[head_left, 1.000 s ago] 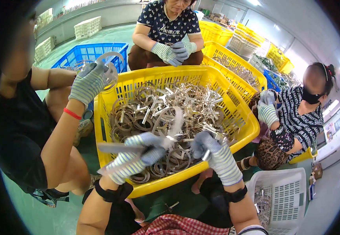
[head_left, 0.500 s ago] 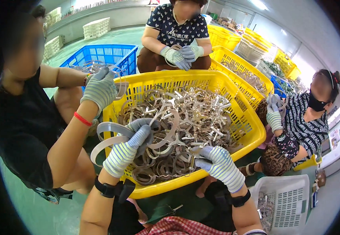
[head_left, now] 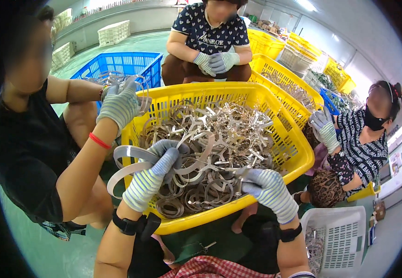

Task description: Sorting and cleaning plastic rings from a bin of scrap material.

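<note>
Gloved in striped white and grey, my left hand [head_left: 151, 178] is closed on several flat metal rings [head_left: 123, 175], which stick out to the left over the basket's rim. My right hand [head_left: 271, 193], in a matching glove, has its fingers pinched together over the near right part of the basket. What lies between those fingertips is too small and blurred to name. Below both hands, a yellow plastic basket [head_left: 182, 226] holds a tangled heap of metal rings and three-armed metal pieces [head_left: 228, 127].
Co-workers sit around the basket: a person in black [head_left: 29, 153] close at left, one in a heart-patterned shirt [head_left: 210, 34] opposite, one in a striped top [head_left: 360, 143] at right. A blue crate [head_left: 152, 74], more yellow baskets [head_left: 275, 67] and a white crate [head_left: 342, 241] stand nearby.
My right hand has moved a little to the right, away from the left. My left hand holds the rings in the same place. The co-workers' hands opposite and at right have shifted.
</note>
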A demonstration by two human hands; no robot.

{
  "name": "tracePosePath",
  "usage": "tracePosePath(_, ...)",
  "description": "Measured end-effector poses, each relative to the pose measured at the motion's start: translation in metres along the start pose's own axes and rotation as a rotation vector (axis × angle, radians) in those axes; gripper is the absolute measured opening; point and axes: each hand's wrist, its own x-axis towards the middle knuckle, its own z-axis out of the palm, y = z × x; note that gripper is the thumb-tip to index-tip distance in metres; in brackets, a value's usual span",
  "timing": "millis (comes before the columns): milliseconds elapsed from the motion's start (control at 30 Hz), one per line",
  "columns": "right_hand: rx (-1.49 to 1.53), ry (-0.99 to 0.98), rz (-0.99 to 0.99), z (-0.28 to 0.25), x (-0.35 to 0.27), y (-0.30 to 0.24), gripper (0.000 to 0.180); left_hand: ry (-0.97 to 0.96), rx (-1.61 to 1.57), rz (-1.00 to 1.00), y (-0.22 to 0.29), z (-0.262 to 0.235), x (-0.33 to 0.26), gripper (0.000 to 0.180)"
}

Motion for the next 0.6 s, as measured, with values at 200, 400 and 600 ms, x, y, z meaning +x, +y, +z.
tracePosePath(200, -0.193, 0.051, -0.031, 0.005, -0.001, -0.012, 0.025, -0.088, 0.121, 0.167, -0.012, 0.012, -0.007, 0.028)
tracePosePath(400, -0.356, 0.014, -0.097, 0.002, 0.000, -0.017, 0.022, 0.024, -0.048, 0.036, 0.001, 0.006, -0.007, 0.027)
tracePosePath(600, -0.139, 0.080, 0.016, -0.001, 0.000, -0.021, 0.021, -0.229, 0.192, 0.163, 0.001, 0.005, -0.016, 0.031)
